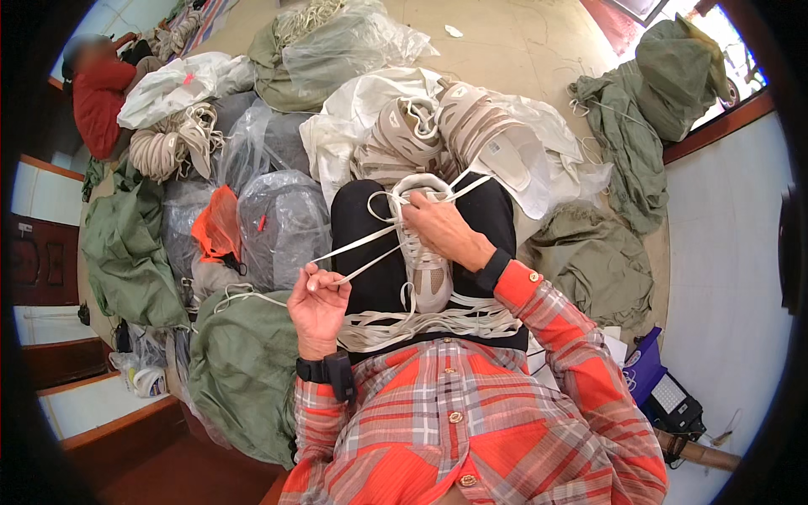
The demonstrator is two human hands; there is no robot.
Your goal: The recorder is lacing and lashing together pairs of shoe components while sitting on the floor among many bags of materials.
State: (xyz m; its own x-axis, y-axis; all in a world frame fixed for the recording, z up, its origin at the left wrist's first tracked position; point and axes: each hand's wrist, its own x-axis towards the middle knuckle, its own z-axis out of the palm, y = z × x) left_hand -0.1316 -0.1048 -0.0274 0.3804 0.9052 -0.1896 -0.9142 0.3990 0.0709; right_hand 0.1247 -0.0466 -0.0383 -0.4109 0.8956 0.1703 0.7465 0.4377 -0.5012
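Observation:
Between my thighs rests a beige and white sneaker [431,289], its toe toward me. My left hand [319,307] is closed on a white shoelace [364,244], pulling it out to the left of the shoe in two stretched strands. Over the tongue and upper eyelets, my right hand [443,227] is closed in a pinch on the lace; its fingertips partly hide the shoe's opening. A bundle of loose white laces [429,330] lies across my lap, below the shoe's toe.
Beyond my knees, stacked beige shoes [396,143] lie on white sacks [337,105]. Green sacks [240,370] and clear plastic bags [282,219] crowd the left; more green cloth [593,257] lies right. Another person in a red top [99,105] sits far left.

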